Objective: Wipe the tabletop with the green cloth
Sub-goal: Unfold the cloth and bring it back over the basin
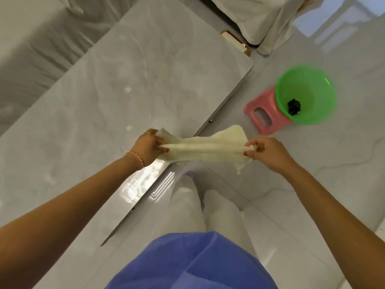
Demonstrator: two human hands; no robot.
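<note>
cloth stretched between both my hands, right over the table's edge.

my left arm reaches in from the lower left, wrist bent inward, and my left hand [148, 147] has its fingers curled and pinched on the left end of the cloth [205, 147] above the near edge of the tabletop [116, 80]. the cloth looks pale cream here, pulled taut and bunched into long folds, off the surface, half over the table and half over the floor. my right arm comes in from the lower right, and my right hand [264, 152] clamps thumb and fingertips on the other end, a corner dangling below. farther right on the floor, a green basin [306, 94] sits on a pink stool [262, 113].
</note>
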